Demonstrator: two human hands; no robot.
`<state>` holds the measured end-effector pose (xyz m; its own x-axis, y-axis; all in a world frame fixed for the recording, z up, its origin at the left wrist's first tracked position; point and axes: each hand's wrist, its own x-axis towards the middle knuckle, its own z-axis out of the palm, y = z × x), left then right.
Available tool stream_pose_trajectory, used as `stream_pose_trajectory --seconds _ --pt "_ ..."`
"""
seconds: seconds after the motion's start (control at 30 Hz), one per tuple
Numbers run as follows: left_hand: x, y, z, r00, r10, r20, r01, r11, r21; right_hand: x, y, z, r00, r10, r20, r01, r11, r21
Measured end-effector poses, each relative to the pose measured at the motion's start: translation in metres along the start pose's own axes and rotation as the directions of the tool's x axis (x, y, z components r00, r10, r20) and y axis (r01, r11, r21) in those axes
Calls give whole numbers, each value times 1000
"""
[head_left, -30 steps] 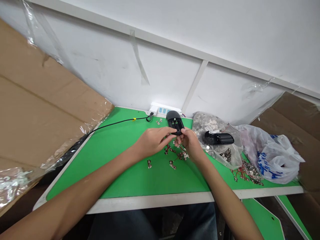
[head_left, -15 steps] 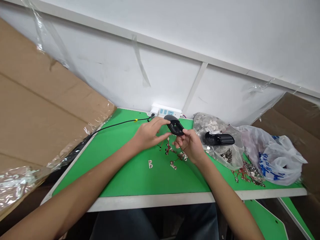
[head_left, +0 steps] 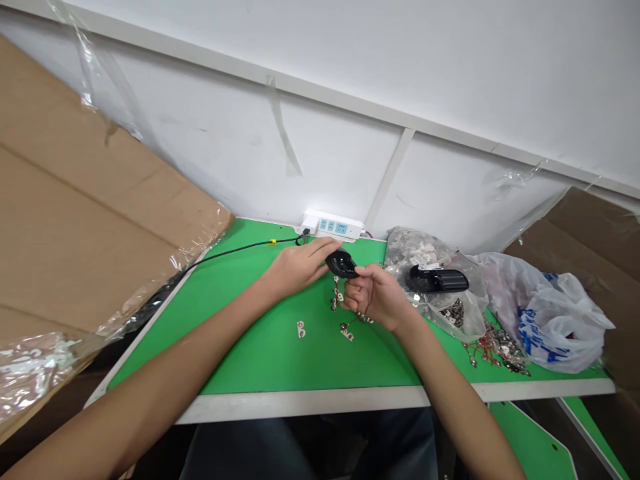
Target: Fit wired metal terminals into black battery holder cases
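A rounded black plastic shell [head_left: 341, 264] sits at the centre of the action, held just above a green workbench [head_left: 280, 353]. The person's right hand [head_left: 377, 297] is curled narrow, its fingers closed around the shell's lower edge from the right. The left hand [head_left: 300, 267] reaches in from the other side with its fingers nearly straight and close together, their tips at the shell's upper edge. Whether that hand is gripping or only steadying the shell cannot be told.

Just below the shell, small metal terminals [head_left: 336, 293] with thin red wires lie on the green surface, partly hidden by the right hand. Two more metal pieces [head_left: 301, 329] lie farther toward the person.

Directly beyond the shell, a white power strip [head_left: 333, 225] stands against the wall, with a black cable [head_left: 235, 253] running from it to the left. To the shell's right, a second black casing [head_left: 439, 280] rests on a clear plastic bag [head_left: 453, 320] of metal parts. Farther right are a loose heap of wired terminals [head_left: 495, 350] and a white plastic bag with blue print [head_left: 555, 313]. Well to the left, a plastic-wrapped cardboard sheet [head_left: 75, 187] leans beside the bench.
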<state>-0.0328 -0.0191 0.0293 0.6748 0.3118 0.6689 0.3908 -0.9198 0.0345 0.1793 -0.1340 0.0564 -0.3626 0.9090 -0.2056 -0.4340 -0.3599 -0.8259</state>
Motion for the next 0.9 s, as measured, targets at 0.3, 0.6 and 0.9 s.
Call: stream_pose_trajectory --seconds 0.3,0.6,0.9 --pt "-1 0 1 998 43 43 -40 998 -56 0 -2 -1 999 18 -29 -17 998 52" --pt "-2 2 2 997 9 75 -3 997 -83 3 2 -2 999 12 -44 -9 998 65" --pt "-3 2 7 988 -34 150 40 999 -33 6 3 -4 993 27 -113 -17 996 90"
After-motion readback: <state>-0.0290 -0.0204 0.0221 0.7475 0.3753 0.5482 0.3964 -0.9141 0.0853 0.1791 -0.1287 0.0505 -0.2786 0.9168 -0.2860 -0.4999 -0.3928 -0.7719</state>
